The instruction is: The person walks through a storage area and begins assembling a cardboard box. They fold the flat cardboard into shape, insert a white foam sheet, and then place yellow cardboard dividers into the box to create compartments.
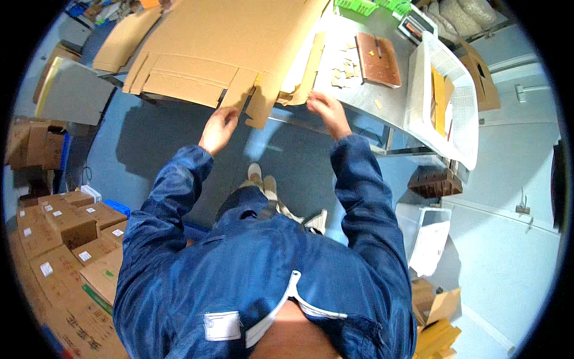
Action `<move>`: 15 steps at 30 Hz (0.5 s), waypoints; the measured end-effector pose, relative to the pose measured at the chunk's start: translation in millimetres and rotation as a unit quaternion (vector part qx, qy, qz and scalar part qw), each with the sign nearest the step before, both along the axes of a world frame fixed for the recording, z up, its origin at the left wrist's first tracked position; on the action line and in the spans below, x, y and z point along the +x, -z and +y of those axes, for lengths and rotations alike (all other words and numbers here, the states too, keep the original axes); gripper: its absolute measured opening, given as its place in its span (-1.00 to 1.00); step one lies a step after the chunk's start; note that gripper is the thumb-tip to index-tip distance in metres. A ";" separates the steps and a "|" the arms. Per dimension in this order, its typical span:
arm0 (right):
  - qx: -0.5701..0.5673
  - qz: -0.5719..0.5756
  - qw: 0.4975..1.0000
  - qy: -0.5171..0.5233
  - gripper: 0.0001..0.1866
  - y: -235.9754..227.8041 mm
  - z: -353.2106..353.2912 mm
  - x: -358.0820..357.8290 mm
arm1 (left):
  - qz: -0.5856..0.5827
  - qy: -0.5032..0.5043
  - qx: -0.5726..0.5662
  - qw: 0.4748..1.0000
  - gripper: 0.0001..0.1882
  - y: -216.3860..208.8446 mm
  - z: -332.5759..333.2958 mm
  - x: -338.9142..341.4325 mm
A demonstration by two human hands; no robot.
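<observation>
A large flattened cardboard box (215, 36) lies on the metal table, its slotted flaps reaching over the front edge. My left hand (220, 128) is closed at the end of one narrow flap (239, 87), thumb and fingers bent round its edge. To the right, my right hand (329, 113) has its fingers curled together at the near end of an upturned cardboard strip (312, 69). Its fingertips seem to touch the strip, but what lies between them is too small to make out. A wider flap (260, 107) hangs down between my hands.
On the metal table (388, 105) are a brown notebook (379, 60) with a pen, small yellowish pieces (344, 75), a scale (417, 25) and green baskets (357, 6). A white basket (472, 113) overhangs the right end. Cardboard cartons (66, 221) are stacked at left.
</observation>
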State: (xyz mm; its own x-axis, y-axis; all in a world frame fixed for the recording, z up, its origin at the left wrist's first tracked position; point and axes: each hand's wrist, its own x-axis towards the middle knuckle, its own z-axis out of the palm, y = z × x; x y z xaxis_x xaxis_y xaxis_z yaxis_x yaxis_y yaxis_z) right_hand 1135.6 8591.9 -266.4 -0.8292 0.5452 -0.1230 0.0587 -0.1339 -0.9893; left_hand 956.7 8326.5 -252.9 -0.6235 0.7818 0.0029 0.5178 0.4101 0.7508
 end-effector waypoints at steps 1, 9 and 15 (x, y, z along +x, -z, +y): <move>-0.031 -0.030 0.999 -0.002 -0.65 20.2 11.1 -35.3 | -0.084 -0.021 -0.002 0.996 -0.68 6.9 8.6 -13.2; 0.104 -0.230 0.961 0.112 -0.52 149.3 104.8 -196.2 | 0.026 0.091 -0.013 0.995 -0.60 69.2 86.8 -120.2; -0.278 -0.157 0.923 0.216 -0.97 109.0 81.2 -233.0 | 0.023 0.123 -0.139 0.982 -0.42 126.2 115.4 -180.9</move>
